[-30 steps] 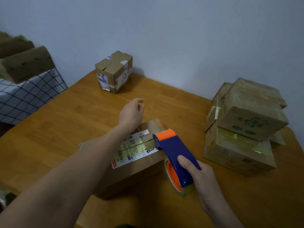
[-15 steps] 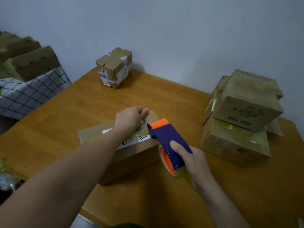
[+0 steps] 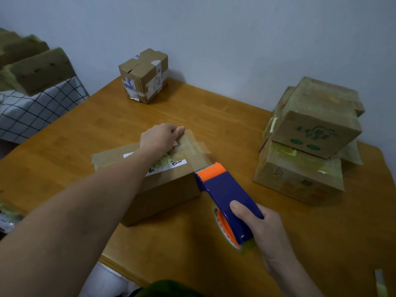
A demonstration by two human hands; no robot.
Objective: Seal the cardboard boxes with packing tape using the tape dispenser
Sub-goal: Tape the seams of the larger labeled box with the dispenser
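A flat cardboard box (image 3: 165, 189) with a white shipping label lies in the middle of the wooden table (image 3: 75, 129). My left hand (image 3: 159, 139) presses down on the box's far top edge, fingers curled over a strip of clear tape (image 3: 194, 151). My right hand (image 3: 260, 229) grips the blue and orange tape dispenser (image 3: 225, 194). Its orange cutter end sits at the box's right top edge, with the tape running from it across the top to my left hand.
A small taped box (image 3: 143, 76) stands at the table's far edge by the wall. Stacked boxes (image 3: 310, 142) fill the right side of the table. More boxes (image 3: 36, 69) rest on a checked cloth (image 3: 32, 108) at the left.
My left hand dropped onto the box's far edge and stayed pressing. The dispenser pulled back toward me and to the right, drawing tape across the box top.
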